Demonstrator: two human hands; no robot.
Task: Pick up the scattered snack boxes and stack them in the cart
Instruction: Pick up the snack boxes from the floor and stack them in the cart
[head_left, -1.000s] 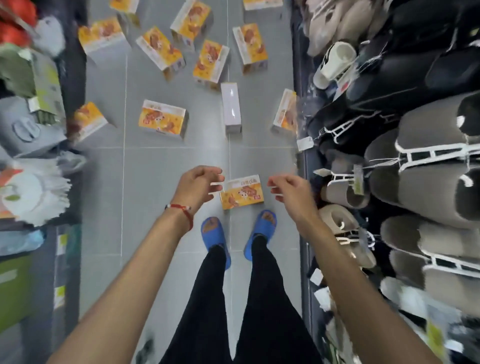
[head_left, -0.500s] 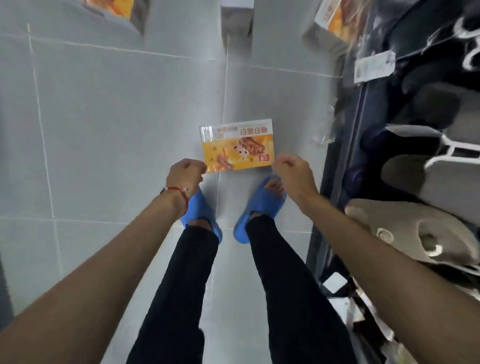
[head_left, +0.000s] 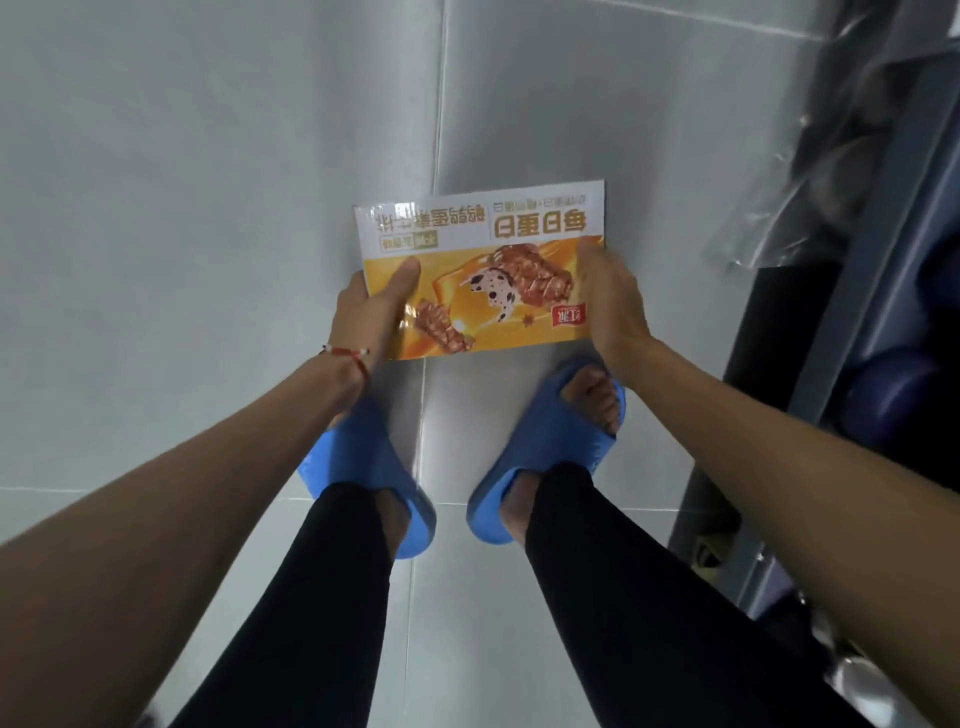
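Grip closing from both sides: the left hand (head_left: 371, 312), thumb lying across the printed face, and the right hand (head_left: 613, 301), wrapping the right edge, are now holding the snack box (head_left: 483, 260), untouched half a second ago. It is sitting low at the floor (head_left: 208, 208), just ahead of the blue slippers (head_left: 363, 467). Pickup is beginning; the cart is out of view. A shelf rack (head_left: 857, 312) is crowding the right arm.

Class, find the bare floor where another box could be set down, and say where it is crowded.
Bare grey floor spreads left of the snack box and left hand, and beyond the box. Crowded: right of the right hand, by the shelf, and nearer, around the blue sandals.
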